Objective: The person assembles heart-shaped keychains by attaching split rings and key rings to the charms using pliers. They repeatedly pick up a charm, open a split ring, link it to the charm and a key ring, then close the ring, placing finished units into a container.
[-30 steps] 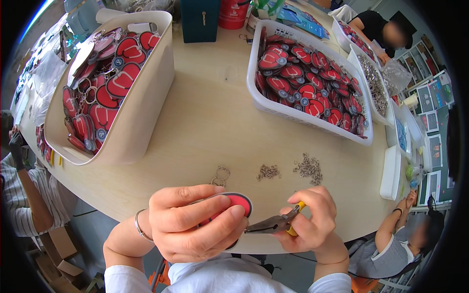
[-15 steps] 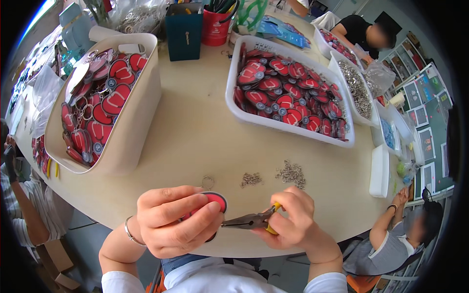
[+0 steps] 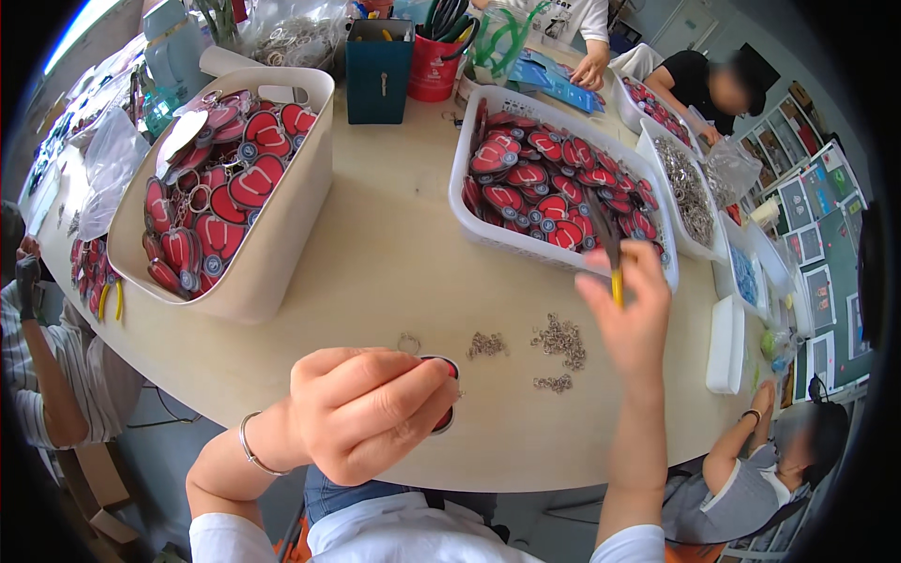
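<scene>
Pinched in my left hand (image 3: 371,408), just above the table's near edge, is a red charm with a dark, pale-edged rim (image 3: 445,424); my fingers cover most of it. My right hand (image 3: 640,296) is raised at the near right corner of the white basket (image 3: 469,220), holding pliers (image 3: 603,225) with yellow handles. Their dark jaws point up over the red charms (image 3: 549,174) heaped in that basket. A loose key ring (image 3: 408,343) lies just beyond my left hand. Small metal rings form a pile (image 3: 486,344) and a larger pile (image 3: 560,340) between my hands.
A deep cream bin (image 3: 300,220) of red charms with key rings stands left. At the back are a dark green box (image 3: 379,80) and a red cup of tools (image 3: 434,70). A tray of metal parts (image 3: 685,188) adjoins the basket. Other people sit or stand around the table.
My right hand has lifted the pliers away from the charm, forward and right to the white basket. My left hand keeps the charm, slightly further right. Another person's hand has appeared at the back.
</scene>
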A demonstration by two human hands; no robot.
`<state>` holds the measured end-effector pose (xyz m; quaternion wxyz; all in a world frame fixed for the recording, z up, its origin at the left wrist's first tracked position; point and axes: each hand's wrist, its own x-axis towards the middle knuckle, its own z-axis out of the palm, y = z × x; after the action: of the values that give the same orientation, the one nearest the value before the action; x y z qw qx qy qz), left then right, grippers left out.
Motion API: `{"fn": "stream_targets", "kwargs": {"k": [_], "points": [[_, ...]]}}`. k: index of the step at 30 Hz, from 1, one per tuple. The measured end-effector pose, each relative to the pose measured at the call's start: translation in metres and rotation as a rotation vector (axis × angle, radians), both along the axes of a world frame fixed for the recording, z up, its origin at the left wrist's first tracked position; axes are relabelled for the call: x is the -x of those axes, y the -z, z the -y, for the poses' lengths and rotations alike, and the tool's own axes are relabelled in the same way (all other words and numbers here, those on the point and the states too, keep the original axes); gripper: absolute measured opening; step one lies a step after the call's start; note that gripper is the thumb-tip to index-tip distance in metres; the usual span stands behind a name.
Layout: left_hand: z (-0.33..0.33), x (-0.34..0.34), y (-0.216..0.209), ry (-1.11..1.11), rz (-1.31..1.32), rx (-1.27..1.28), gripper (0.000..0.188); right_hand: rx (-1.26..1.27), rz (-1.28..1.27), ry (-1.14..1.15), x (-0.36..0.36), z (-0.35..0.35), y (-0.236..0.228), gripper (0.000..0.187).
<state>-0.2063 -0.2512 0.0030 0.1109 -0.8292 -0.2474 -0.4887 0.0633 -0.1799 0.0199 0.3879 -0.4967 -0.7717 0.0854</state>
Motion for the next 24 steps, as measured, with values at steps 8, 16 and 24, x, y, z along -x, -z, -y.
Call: {"fn": "stream_targets", "kwargs": {"k": [8,16,24], "points": [[-0.002,-0.007,-0.007,-0.039,0.075,0.098,0.023,0.445,0.304,0.236,-0.028,-0.089,0.021,0.045],[-0.002,0.002,-0.012,-0.043,0.096,0.293,0.025,0.285,0.388,0.351,-0.019,-0.093,0.03,0.044],[-0.035,0.045,-0.041,-0.548,0.152,-0.027,0.014,0.321,0.317,0.331,-0.021,-0.095,0.035,0.042]]}}
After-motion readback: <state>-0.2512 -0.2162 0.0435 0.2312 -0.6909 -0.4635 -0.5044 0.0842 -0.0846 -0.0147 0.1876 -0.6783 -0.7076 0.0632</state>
